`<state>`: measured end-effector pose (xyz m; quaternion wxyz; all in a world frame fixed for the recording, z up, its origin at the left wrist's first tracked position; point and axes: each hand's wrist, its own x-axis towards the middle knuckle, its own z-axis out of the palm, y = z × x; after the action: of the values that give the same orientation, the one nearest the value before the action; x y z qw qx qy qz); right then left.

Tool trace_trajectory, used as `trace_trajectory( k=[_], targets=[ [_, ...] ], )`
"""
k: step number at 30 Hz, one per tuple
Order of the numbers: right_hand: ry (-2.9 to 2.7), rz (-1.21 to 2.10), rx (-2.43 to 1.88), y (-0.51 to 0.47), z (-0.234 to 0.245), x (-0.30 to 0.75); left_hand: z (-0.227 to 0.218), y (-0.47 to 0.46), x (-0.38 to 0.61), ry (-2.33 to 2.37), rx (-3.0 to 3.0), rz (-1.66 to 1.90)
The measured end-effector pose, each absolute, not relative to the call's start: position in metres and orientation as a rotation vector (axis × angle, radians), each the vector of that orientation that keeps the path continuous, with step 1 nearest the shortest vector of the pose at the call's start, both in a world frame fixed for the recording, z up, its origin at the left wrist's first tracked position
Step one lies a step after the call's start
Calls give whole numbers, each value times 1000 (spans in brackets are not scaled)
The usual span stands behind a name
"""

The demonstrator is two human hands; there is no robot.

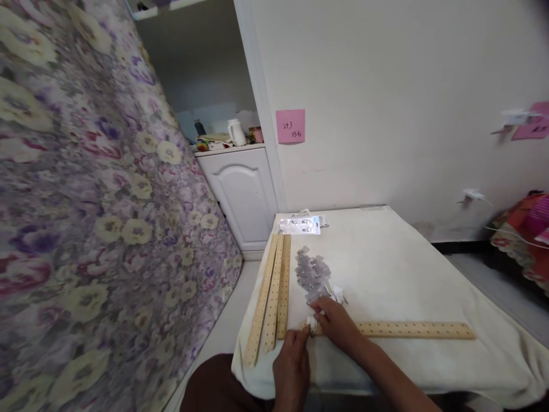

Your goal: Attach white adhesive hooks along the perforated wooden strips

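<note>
My left hand (294, 360) is closed in a pinch at the left end of a wooden strip with rows of holes (416, 329), its fingertips at a small white piece (311, 324). Just across from it, my right hand (338, 325) is also closed, thumb and finger together over the same strip end. What it pinches is too small to make out. Beyond my right fingertips lies a pile of small grey, see-through packets (312, 272). A crumpled white bit (338, 294) lies beside the pile.
Several similar wooden strips (271, 297) lie lengthwise on the left of the cloth-covered table (386, 263). A clear package with small metal parts (299, 225) is at the far edge. A flowered curtain (120, 200) hangs left; a white cabinet (242, 197) stands behind.
</note>
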<state>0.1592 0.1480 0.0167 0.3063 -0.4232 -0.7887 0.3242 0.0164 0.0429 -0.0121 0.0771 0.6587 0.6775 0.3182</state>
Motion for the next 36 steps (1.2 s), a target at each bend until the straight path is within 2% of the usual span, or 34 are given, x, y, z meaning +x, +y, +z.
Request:
trace_trajectory(
  k=[6, 14, 36],
  targets=[
    [-1963, 840, -1257, 135, 26, 229, -11, 44, 16, 1996, 1910, 1154],
    [-2141, 615, -1394, 136, -1, 323, -17, 44, 13, 2022, 1820, 1326],
    [-2149, 635, -1534, 125, 0, 290, -22, 43, 7, 1996, 1782, 1341]
  ],
)
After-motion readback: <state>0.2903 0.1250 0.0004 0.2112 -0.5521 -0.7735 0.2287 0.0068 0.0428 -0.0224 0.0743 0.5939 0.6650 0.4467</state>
